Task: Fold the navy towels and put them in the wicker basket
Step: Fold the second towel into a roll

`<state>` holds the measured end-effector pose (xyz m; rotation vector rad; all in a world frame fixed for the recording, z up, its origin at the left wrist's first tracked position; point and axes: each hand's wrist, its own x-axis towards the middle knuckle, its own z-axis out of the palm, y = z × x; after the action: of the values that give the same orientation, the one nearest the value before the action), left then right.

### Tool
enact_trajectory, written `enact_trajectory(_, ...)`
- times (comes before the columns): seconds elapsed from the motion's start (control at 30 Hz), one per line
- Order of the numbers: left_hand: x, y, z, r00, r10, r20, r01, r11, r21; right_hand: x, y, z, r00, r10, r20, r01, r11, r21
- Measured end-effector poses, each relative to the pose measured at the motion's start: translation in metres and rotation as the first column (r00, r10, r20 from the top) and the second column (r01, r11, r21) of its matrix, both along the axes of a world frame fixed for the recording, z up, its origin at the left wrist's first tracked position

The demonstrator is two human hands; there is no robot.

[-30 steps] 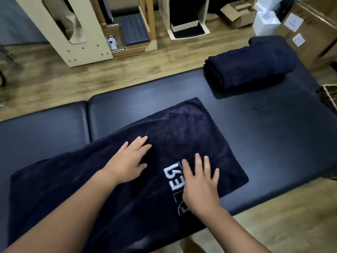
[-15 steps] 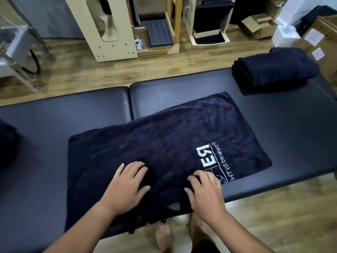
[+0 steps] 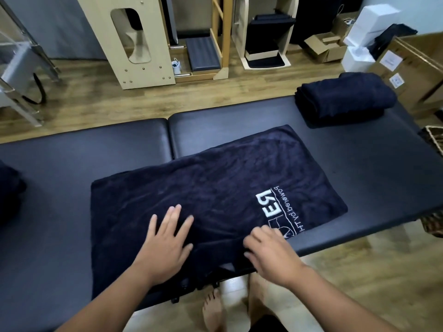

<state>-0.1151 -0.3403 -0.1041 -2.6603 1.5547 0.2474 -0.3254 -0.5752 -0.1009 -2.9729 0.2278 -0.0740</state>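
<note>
Left hand [image 3: 165, 243] and right hand [image 3: 271, 252] press the navy towel [image 3: 215, 188] flat.

Bare forearms, no sleeves; bare feet [image 3: 214, 310] below.

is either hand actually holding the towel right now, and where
Left hand lies flat on the spread towel, holding nothing. Right hand curls at its near edge; a grip cannot be told.

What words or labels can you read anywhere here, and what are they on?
"ES": large white embroidered letters, seen mirrored, on the spread navy towel.
Small white line beside them on the same towel: mirrored, seemingly "powered by" and more; not surely readable.
White labels on the cardboard boxes at the far right: too small and blurred to read.
No other text shows.
</note>
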Motion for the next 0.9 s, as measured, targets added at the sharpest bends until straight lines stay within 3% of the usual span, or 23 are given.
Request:
enact_trajectory(0.1, -0.018, 0.010, 0.013, 0.963, -0.266, 0.031, 0.268, 0.946, -0.181, -0.001, 0.021, -0.011, 0.996, 0.082, -0.025, -0.083, 0.996, -0.027)
enact_trajectory(0.2, -0.024, 0.022, 0.012, 0.902, -0.432, 0.005, 0.431, 0.899, -0.081, 0.000, 0.032, -0.023, 0.999, -0.035, 0.009, 0.035, 0.999, 0.012)
enact_trajectory(0.3, -0.024, 0.017, 0.015, 0.917, -0.388, -0.086, 0.394, 0.916, 0.072, 0.002, 0.034, -0.028, 0.999, -0.050, 0.023, 0.049, 0.998, 0.030)
enact_trajectory(0.43, -0.023, -0.010, 0.036, 0.897, -0.333, -0.289, 0.419, 0.850, 0.319, 0.002, 0.021, -0.019, 0.988, 0.147, -0.049, -0.145, 0.989, 0.037)
enact_trajectory(0.5, -0.023, -0.027, 0.041, 0.902, -0.279, -0.330, 0.388, 0.858, 0.336, 0.004, 0.013, -0.013, 0.987, 0.150, -0.065, -0.147, 0.988, 0.050)
enact_trajectory(0.6, -0.020, -0.048, 0.035, 0.925, -0.229, -0.302, 0.295, 0.936, 0.192, 0.006, 0.009, -0.009, 0.995, -0.071, -0.064, 0.073, 0.997, 0.023)
enact_trajectory(0.7, -0.025, -0.063, 0.028, 0.919, -0.375, -0.118, 0.379, 0.925, 0.015, -0.002, 0.009, -0.006, 0.962, -0.244, -0.121, 0.238, 0.969, -0.059)
enact_trajectory(0.8, -0.035, -0.082, 0.030, 0.895, -0.412, -0.174, 0.434, 0.894, 0.115, -0.014, -0.005, -0.004, 0.900, -0.397, -0.181, 0.385, 0.918, -0.097)
enact_trajectory(0.9, -0.038, -0.112, 0.037, 0.882, -0.385, -0.271, 0.462, 0.819, 0.340, -0.019, -0.032, 0.003, 0.761, -0.624, -0.180, 0.613, 0.781, -0.119)
